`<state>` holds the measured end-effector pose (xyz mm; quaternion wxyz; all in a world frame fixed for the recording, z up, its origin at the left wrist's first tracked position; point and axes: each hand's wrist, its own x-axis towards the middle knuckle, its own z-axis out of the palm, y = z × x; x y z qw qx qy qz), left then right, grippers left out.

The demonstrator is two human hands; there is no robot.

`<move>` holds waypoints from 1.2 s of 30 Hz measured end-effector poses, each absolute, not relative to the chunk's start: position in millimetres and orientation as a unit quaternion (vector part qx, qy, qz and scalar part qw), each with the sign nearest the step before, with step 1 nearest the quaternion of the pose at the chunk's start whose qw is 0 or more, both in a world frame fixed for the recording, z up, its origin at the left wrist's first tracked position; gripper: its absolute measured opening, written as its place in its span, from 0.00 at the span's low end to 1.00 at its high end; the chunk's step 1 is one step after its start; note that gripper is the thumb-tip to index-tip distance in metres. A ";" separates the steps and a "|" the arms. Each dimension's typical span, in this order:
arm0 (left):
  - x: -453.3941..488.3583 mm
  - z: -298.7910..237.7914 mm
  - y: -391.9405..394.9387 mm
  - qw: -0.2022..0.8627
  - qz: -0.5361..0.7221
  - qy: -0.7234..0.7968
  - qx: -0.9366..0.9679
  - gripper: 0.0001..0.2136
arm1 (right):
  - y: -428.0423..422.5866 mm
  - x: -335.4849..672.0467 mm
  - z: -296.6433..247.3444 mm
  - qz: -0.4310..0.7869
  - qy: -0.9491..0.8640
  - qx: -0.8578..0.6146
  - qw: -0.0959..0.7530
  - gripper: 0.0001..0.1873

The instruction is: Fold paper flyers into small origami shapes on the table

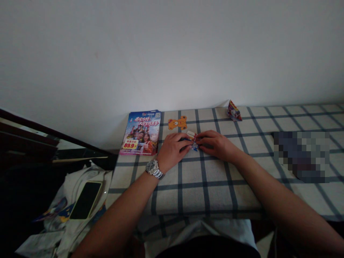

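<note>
Between my hands, over the checked tablecloth, is a small piece of folded printed paper in white, red and blue. My left hand, with a metal watch at the wrist, pinches its left side. From the right, my right hand grips the other side with bent fingers. Both sets of fingertips nearly meet and cover much of the paper. Beyond my right hand, near the wall, stands a pointed folded paper piece with similar colourful print.
A stack of printed flyers lies at the table's left end, beside a bear figure on the cloth. A pixelated dark object is at the right. Lower left, a phone rests on pale crumpled bags. The white wall borders the table's back.
</note>
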<state>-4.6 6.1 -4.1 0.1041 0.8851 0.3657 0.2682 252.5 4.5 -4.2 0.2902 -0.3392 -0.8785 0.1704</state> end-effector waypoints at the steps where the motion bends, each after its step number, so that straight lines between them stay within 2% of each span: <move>1: -4.4 -3.6 5.8 0.106 0.265 0.368 0.885 0.09 | 4.5 252.3 -3.7 0.173 -0.878 -0.339 0.292 0.10; 19: -3.9 -5.0 5.0 0.113 0.267 0.357 0.888 0.06 | 1.7 250.2 1.0 0.181 -0.877 -0.353 0.271 0.07; 27: -2.7 -1.9 3.9 0.099 0.249 0.390 0.881 0.05 | -2.8 249.2 6.8 0.165 -0.862 -0.417 0.235 0.06; 36: -2.3 -2.7 7.0 0.115 0.270 0.422 0.858 0.05 | 1.0 247.1 3.4 0.204 -0.826 -0.444 0.281 0.06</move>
